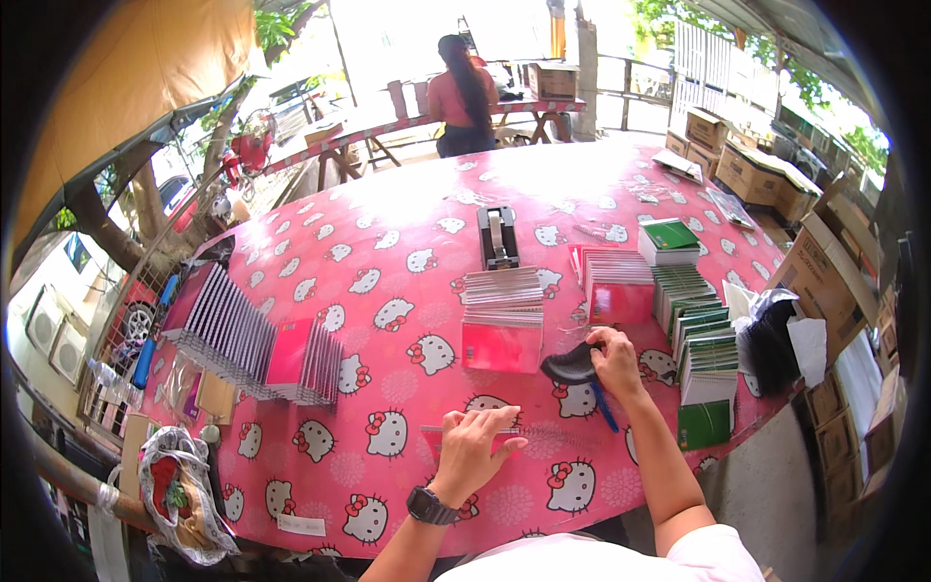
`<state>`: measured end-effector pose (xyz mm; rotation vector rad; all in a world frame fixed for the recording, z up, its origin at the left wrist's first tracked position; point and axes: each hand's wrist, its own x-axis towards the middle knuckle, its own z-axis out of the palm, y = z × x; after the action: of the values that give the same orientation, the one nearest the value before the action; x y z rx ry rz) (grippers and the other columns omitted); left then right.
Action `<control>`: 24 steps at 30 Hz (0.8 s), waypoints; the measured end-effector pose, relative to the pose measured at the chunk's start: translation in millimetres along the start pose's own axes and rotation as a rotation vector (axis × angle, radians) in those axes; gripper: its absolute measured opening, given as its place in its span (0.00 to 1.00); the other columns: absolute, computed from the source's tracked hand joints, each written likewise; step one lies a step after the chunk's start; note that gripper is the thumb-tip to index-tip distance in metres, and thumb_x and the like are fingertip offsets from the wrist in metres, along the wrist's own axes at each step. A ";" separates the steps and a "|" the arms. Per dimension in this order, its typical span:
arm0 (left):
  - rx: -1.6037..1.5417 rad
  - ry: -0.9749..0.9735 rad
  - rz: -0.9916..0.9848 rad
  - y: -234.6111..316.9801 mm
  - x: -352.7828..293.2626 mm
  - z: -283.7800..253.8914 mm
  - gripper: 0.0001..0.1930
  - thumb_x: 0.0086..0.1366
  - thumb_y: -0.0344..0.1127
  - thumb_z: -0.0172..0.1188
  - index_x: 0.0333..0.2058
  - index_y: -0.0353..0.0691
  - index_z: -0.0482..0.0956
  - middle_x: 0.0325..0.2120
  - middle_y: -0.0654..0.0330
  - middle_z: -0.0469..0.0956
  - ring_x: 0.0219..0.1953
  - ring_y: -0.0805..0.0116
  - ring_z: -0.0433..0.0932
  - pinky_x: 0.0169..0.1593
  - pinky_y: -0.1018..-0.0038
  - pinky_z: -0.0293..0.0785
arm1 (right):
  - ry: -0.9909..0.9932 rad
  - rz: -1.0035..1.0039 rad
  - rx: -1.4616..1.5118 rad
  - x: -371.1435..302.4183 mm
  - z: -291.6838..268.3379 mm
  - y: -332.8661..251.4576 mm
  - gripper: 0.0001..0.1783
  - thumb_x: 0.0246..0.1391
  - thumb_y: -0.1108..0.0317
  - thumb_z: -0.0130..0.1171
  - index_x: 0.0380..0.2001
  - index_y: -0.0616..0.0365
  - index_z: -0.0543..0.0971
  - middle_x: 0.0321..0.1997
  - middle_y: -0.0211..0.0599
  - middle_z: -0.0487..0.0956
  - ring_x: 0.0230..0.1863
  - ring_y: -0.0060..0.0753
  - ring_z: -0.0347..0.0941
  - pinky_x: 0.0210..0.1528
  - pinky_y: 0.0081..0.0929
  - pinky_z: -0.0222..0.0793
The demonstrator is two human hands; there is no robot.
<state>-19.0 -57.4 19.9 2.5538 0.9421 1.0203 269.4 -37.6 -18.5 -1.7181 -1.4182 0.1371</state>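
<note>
My left hand (475, 446) lies palm down over a small pink notebook (433, 440), its fingers stretched out and thumb apart. A thin spiral coil (548, 436) runs out to the right from the notebook's edge; its far end is faint against the cloth. Farther right, the fingers of my right hand (618, 367) are bent and closed on the edge of a dark, curved, ribbed bundle (568, 366), whose kind I cannot make out. A blue-handled tool (603, 407) rests just below that hand. Beyond the hands stands a stack of pink notebooks (501, 344).
Rows of spiral-bound notebooks (228, 325) stand at the left; green notebooks (703, 373) line the right. A black tape dispenser (499, 238) sits ahead. Cardboard boxes (824, 276) crowd the right side. A plastic bag (184, 495) hangs at the near left edge. Another person (465, 97) is far back.
</note>
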 end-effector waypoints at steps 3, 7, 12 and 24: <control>-0.030 -0.037 -0.016 -5.0 -2.0 1.8 0.09 0.61 0.44 0.59 0.33 0.48 0.78 0.29 0.70 0.80 0.36 0.71 0.77 0.45 0.68 0.60 | -0.075 0.035 -0.104 -5.0 -1.7 -6.9 0.12 0.45 0.69 0.63 0.35 0.60 0.77 0.43 0.42 0.78 0.45 0.47 0.71 0.50 0.35 0.67; -0.018 -0.024 -0.014 -3.0 -2.2 -0.5 0.08 0.60 0.44 0.61 0.32 0.48 0.78 0.28 0.70 0.80 0.34 0.72 0.77 0.46 0.69 0.60 | -0.184 0.046 -0.395 -23.8 10.8 -27.5 0.37 0.39 0.42 0.68 0.47 0.57 0.75 0.59 0.47 0.68 0.56 0.50 0.64 0.55 0.46 0.63; -0.050 -0.040 0.003 -4.1 -1.1 -1.5 0.09 0.59 0.44 0.61 0.31 0.47 0.78 0.28 0.70 0.80 0.33 0.71 0.76 0.46 0.69 0.60 | -0.135 0.059 -0.479 -19.6 13.3 -10.7 0.36 0.34 0.44 0.69 0.46 0.53 0.75 0.59 0.44 0.69 0.55 0.46 0.65 0.54 0.46 0.63; 0.000 -0.111 0.043 -14.9 -12.0 -3.8 0.09 0.57 0.41 0.63 0.33 0.45 0.77 0.29 0.66 0.80 0.34 0.69 0.77 0.45 0.68 0.63 | -0.025 -0.150 0.058 -30.3 -14.6 -48.6 0.15 0.42 0.76 0.63 0.38 0.55 0.79 0.39 0.38 0.80 0.42 0.45 0.73 0.46 0.37 0.70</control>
<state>-35.4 -53.8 9.9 2.6111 0.8613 0.8793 231.5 -72.8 10.1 -1.5619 -1.5410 0.1164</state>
